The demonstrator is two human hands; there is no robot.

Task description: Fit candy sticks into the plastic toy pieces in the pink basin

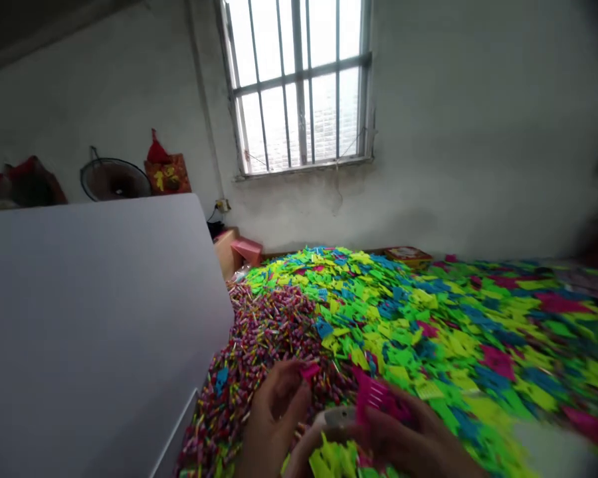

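The right hand clenches a magenta plastic piece slanting up-left; the left hand, grip unclear.

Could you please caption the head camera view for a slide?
Left hand and right hand hold pink plastic pieces over multicoloured plastic shapes.

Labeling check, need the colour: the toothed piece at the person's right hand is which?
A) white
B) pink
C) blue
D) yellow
B: the toothed piece at the right hand shows bright pink, standing out against the heap of green and yellow pieces beyond it.
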